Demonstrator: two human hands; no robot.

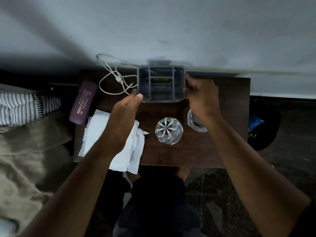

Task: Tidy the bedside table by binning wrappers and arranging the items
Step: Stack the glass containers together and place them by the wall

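A grey organiser caddy (160, 75) with several compartments stands at the back of the dark wooden bedside table (229, 103), against the wall. My left hand (126, 110) grips its front-left corner and my right hand (201, 94) grips its right side. White tissue paper (99, 132) lies crumpled at the table's front left, partly under my left forearm. A purple spectacle case (83, 102) lies at the left edge. A white charging cable (112, 77) is looped behind it. A cut-glass tumbler (169, 130) stands mid-table; a glass ashtray (195, 121) sits partly under my right wrist.
A bed with an olive blanket (29, 151) and a striped pillow (20, 108) adjoins the table's left side. A dark bin (266, 125) holding a blue wrapper stands on the floor to the right. The pale wall runs directly behind the table.
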